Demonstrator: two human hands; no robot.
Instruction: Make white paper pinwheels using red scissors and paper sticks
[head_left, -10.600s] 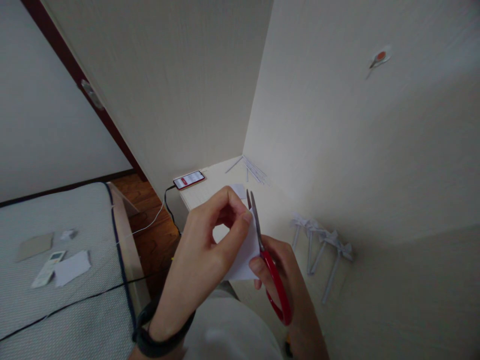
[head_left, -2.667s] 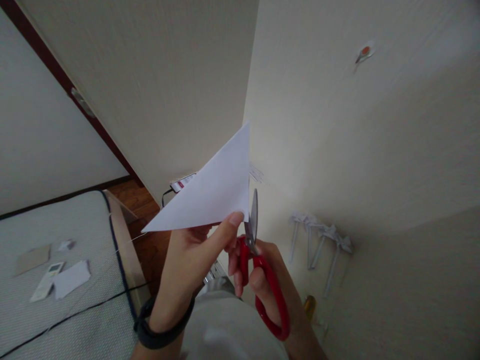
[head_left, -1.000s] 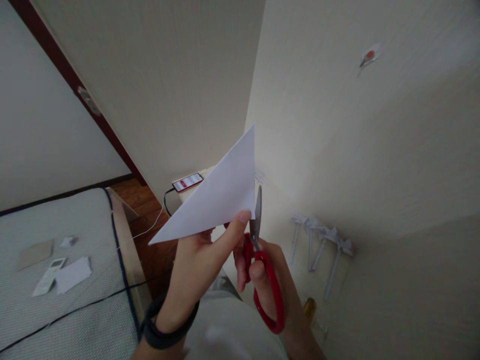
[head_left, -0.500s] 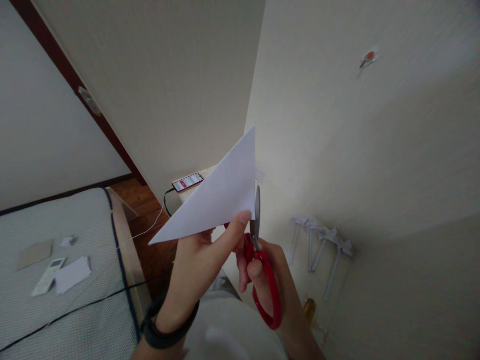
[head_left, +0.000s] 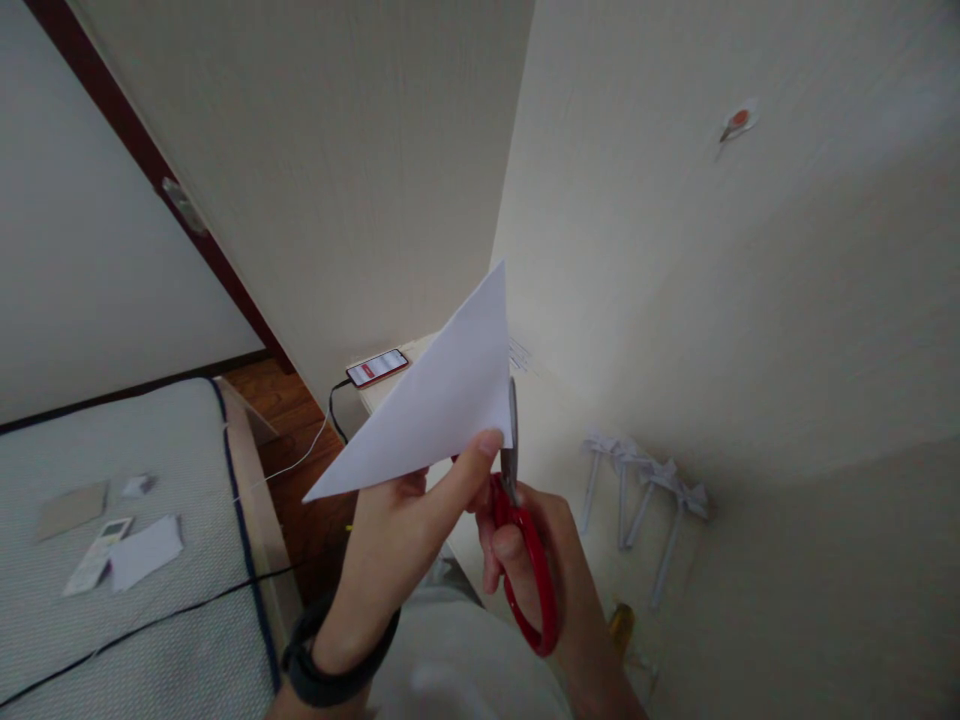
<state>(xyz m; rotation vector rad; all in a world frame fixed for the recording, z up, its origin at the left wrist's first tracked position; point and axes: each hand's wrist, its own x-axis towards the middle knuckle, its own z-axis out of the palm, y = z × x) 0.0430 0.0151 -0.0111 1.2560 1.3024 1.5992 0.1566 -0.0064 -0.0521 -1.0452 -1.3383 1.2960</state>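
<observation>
Cutting is under way: left hand (head_left: 390,545) pinches the folded paper triangle (head_left: 442,400) aloft, right hand (head_left: 559,560) grips red scissors (head_left: 521,540) at its right edge; next, judged, steady closing of the blades.

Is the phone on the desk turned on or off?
On. The smartphone, lying flat at the white desk's corner with a black cable plugged in, shows a lit white screen with a red band.
</observation>
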